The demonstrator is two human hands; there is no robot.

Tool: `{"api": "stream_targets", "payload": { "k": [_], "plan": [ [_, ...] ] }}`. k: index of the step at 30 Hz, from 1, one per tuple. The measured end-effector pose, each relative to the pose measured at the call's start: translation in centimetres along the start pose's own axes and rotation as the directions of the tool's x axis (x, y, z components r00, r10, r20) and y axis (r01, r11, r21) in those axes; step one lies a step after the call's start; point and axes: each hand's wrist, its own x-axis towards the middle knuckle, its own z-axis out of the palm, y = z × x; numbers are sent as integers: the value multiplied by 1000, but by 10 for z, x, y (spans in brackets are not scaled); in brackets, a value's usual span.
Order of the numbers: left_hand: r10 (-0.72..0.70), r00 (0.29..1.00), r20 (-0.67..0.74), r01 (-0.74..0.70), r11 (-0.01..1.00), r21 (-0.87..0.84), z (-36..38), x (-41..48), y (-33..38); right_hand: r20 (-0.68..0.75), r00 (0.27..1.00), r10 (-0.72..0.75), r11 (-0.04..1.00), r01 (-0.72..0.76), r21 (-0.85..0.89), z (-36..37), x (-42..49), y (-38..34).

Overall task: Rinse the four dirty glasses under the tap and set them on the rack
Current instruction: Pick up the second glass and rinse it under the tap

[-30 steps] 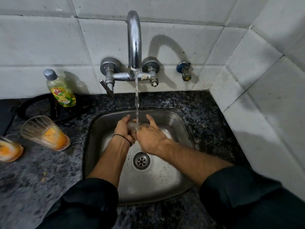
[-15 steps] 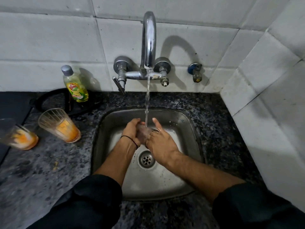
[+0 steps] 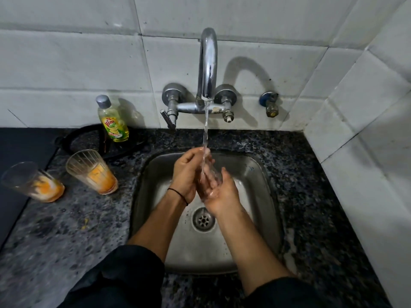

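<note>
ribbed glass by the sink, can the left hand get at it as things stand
Probably not yet: the left hand grips the clear glass under the stream. Once freed, the way across the counter to the ribbed glass looks free.

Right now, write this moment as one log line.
tap: running | left hand, right hand: hold glass under stream | counter: two dirty glasses

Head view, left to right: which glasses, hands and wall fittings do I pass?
Far-left dirty glass → ribbed dirty glass → left hand → right hand → blue wall valve. Both hands grip the held glass between them, so it is left out of the order.
</note>
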Motion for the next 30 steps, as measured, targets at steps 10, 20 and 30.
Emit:
{"api": "stream_targets", "payload": {
  "k": [10,20,30],
  "plan": [
    [209,952,223,-306,658,689,8,-27,5,-180,983,-33,992,10,-129,0,8,17],
    [150,987,-59,-81,780,621,22,-28,-1,135,821,-555,595,505,-625,-14,-2,31],
    [-56,976,-209,138,907,397,6,-36,7,305,852,-425,600,517,-611,-2,-10,25]
  ]
}}
